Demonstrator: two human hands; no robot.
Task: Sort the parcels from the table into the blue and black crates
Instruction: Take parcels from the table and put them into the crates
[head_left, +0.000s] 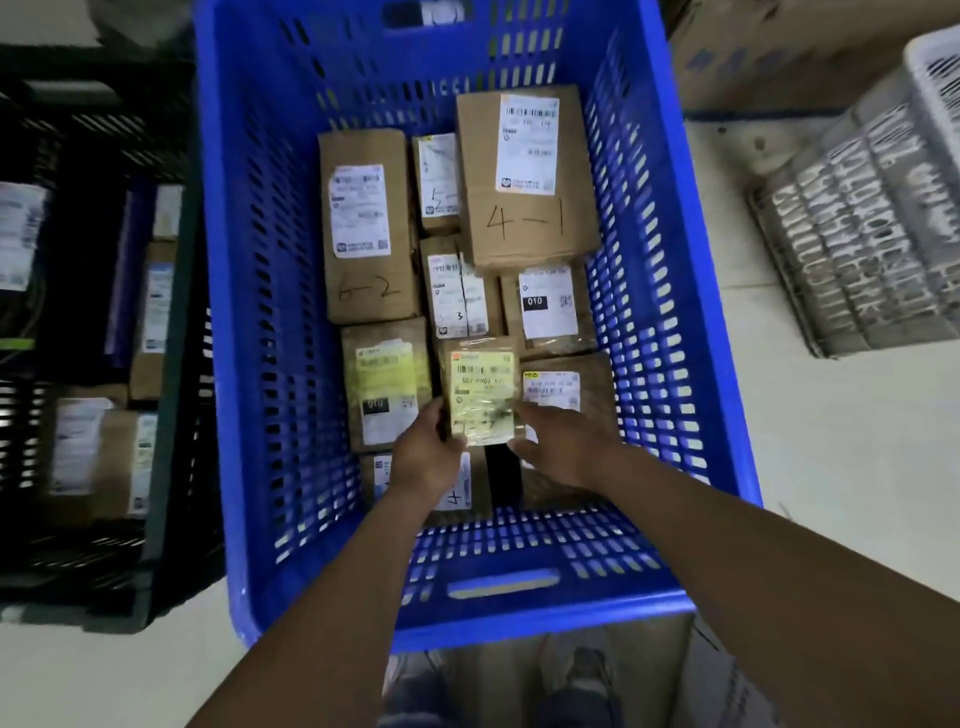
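**Blue crate** (249, 312): on the floor directly before the person, long axis running away from them. The parcels on its floor lie flat and close together, labels up, probably so that each can be read and the layer packs tight.

**Black crate** (78, 561): just beside the blue crate on its left. It holds more labelled parcels, which are blurred.

**Grey crate** (857, 234): well apart at right, tipped on its side.

**Parcel "4-1"** (524, 208): the largest one, at the far right corner. It overlaps the edge of the one nearer to it, so it sits higher.

**Parcel "6-2"** (366, 228): far left, lengthwise with the crate.

**Small parcel** (480, 395), yellow label: in the near half of the blue crate, over the seam between two neighbours. Its long axis points away from the person, barcode end farthest, print upright to the wearer. I cannot tell whether it already rests there.

**Left hand** (426, 452): grasps the small parcel's near left edge.

**Right hand** (561, 441): pinches its near right corner. The two-sided hold looks meant to keep the parcel level and square while it is seated.
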